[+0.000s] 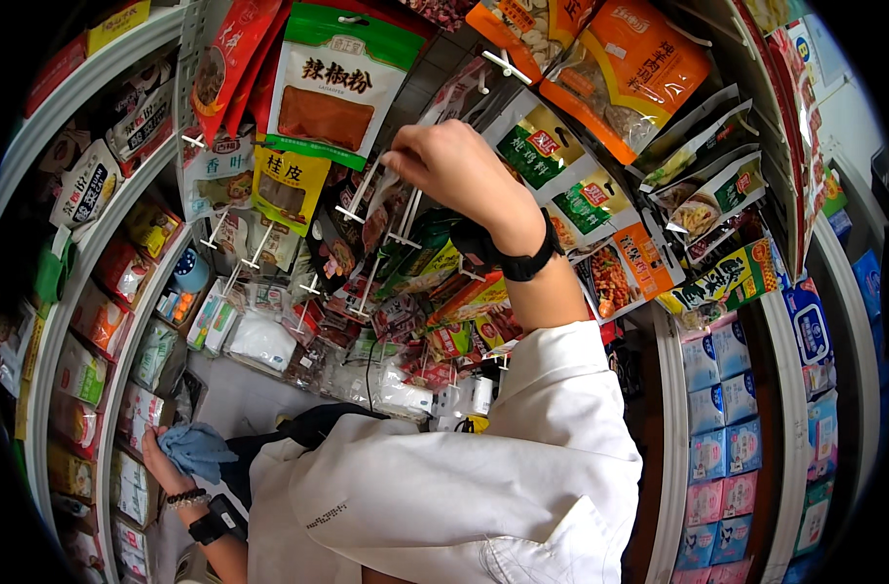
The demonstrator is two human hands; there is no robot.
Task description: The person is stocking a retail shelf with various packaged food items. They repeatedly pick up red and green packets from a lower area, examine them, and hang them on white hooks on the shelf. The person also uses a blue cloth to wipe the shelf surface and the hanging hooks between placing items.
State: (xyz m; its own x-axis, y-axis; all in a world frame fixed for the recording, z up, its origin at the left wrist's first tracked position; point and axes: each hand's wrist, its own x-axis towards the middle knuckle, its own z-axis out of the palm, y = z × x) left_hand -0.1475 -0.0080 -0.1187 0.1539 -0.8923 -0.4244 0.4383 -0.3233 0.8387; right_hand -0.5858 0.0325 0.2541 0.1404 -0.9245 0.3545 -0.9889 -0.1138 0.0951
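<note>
My right hand (444, 164) reaches up among hanging packets, its fingers curled together beside the lower right corner of a green and white packet of red chili powder (320, 122). Whether those fingertips grip anything is hidden from view. A metal display hook (360, 195) sticks out just below them. Left of the hand hangs a yellow spice packet (287, 185), under the green and white one. Down at the lower left, my left hand (167, 465) is closed on a crumpled blue cloth (195, 451), close to the shelf at that side.
Orange seasoning packets (625, 73) and green and white packets (542, 146) hang right of my arm. Shelves with bagged goods (84, 370) curve along the left. Blue and pink boxes (722, 453) are stacked at the right. White bagged goods (259, 341) lie lower down.
</note>
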